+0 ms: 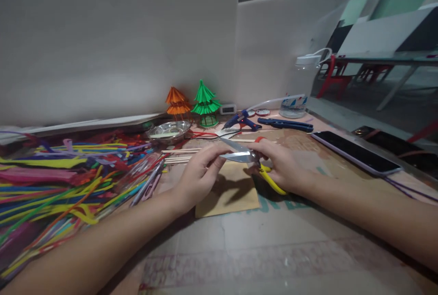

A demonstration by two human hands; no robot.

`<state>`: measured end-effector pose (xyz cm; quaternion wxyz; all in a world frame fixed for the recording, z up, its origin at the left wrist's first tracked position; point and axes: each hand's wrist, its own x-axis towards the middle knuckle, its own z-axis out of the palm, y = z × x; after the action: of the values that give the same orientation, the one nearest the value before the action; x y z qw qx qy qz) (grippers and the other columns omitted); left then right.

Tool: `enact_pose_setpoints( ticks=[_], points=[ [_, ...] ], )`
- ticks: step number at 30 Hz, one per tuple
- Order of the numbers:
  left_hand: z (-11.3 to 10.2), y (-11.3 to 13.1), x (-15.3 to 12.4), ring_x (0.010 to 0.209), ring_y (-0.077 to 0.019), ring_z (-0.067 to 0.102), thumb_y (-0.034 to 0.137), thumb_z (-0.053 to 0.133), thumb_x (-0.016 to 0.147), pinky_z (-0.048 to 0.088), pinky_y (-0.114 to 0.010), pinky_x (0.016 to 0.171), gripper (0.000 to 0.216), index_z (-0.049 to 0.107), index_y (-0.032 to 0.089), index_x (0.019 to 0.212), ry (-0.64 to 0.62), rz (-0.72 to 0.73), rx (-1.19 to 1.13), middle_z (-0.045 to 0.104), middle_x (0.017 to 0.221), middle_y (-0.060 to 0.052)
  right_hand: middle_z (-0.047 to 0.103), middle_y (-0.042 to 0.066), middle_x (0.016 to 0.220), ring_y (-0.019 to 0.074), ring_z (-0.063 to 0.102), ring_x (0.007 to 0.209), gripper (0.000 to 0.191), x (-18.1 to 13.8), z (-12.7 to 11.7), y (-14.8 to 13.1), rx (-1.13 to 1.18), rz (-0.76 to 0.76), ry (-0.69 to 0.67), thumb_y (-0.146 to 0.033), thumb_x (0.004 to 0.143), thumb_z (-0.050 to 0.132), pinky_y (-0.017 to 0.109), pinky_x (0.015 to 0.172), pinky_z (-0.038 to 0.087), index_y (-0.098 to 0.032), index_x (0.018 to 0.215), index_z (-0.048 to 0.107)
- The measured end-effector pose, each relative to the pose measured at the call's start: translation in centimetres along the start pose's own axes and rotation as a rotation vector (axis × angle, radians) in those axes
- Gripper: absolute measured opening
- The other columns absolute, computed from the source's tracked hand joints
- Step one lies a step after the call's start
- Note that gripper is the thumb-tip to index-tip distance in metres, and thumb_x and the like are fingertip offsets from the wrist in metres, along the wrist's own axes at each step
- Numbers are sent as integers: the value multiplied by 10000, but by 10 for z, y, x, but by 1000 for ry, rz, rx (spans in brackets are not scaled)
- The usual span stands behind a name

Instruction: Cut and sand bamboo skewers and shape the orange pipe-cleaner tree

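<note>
My right hand (282, 165) is closed round the yellow and red handles of a pair of scissors (241, 155). The blades are spread apart and point left. Close to the blade tips, my left hand (205, 174) has thumb and index finger pinched together; anything between them is too small to make out. Beneath both hands lies a square of tan card (227, 203), shaded by them. Several thin wooden sticks (178, 160) lie just beyond my left hand.
Colourful pipe cleaners (51, 194) heap up at left. Behind stand a metal dish (169, 130), orange (177, 101) and green (205, 105) paper-like trees, a glue gun (241, 120) and a plastic bottle (297, 87). A blue cutter (285, 124) and phone (356, 152) lie right.
</note>
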<state>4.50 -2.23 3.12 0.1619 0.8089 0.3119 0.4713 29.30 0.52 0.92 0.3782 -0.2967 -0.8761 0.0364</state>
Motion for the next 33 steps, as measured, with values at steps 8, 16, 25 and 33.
enact_pose_setpoints(
  ticks=[8,16,25,33],
  points=[
    [0,7,-1,851,-166,658,171,497,986,520,-284,785,176,648,184,896,24,55,48,706,902,-36,645,78,1000,211,594,836,458,-3,3,1,-61,-9,-42,-430,885,689,317,706,461,-200,1268,590],
    [2,9,-4,902,-177,680,152,516,969,540,-295,795,154,665,190,971,18,93,56,729,966,-54,649,80,977,208,594,824,457,-1,2,-6,-31,-37,-36,-442,890,686,308,690,460,-181,1254,593],
    [4,12,-4,899,-183,679,204,532,976,531,-306,805,183,647,196,834,18,-5,-15,722,919,-40,643,66,959,191,580,786,426,-1,2,-5,-44,-33,-25,-432,892,687,301,677,449,-194,1232,592],
    [5,11,-6,830,-174,657,214,525,967,516,-297,743,170,653,189,858,8,-63,-42,724,923,-45,646,80,998,216,601,847,453,-1,1,-6,-42,-38,-48,-444,899,671,315,696,468,-215,1276,569]
  ],
)
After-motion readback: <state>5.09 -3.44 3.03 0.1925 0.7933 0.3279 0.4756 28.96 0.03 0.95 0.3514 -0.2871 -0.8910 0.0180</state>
